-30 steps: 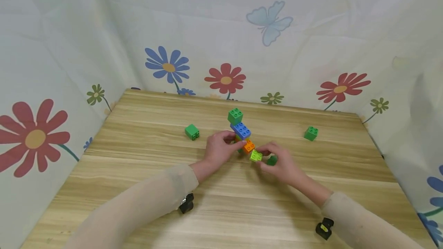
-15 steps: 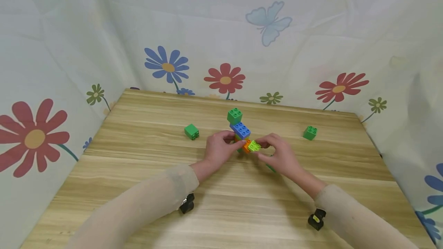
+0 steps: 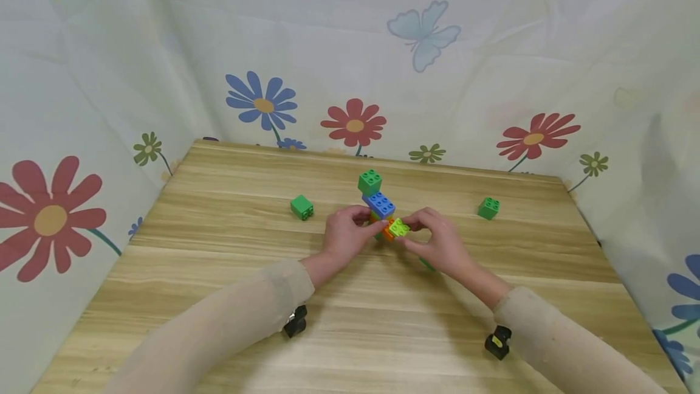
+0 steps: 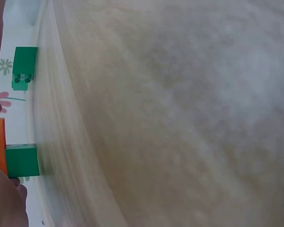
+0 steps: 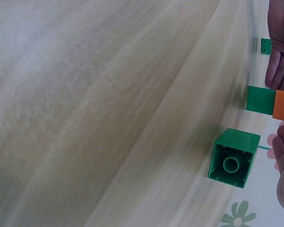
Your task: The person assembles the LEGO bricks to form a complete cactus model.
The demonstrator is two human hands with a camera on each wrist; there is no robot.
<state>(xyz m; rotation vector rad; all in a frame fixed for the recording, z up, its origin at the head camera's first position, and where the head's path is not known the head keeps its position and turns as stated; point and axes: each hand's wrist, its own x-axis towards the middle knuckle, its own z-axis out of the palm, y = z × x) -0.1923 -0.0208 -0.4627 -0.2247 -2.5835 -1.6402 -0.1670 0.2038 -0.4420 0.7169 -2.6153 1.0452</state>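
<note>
My left hand point(image 3: 347, 236) grips the lower part of a brick stack from the left. On top of the stack sits a green brick point(image 3: 370, 182), with a longer blue brick point(image 3: 379, 204) under it. An orange brick point(image 3: 387, 231) juts out toward the right, with a green brick point(image 5: 260, 99) below it at the table. Between right thumb and fingers, a lime green brick point(image 3: 399, 227) lies over the orange one; whether it is pressed fully down I cannot tell. My right hand point(image 3: 437, 242) pinches it. The left fingers hide the stack's middle.
One loose green brick point(image 3: 302, 207) lies left of the stack, another point(image 3: 488, 208) stands to the right. A third green brick point(image 5: 234, 158) lies on its side under the right hand, hollow underside showing. A flowered cloth point(image 3: 306, 29) rises behind the wooden table point(image 3: 383, 333).
My right hand has moved left and a little away from me, bringing the lime green brick from beside the orange brick to over it. The left hand keeps its hold on the stack.
</note>
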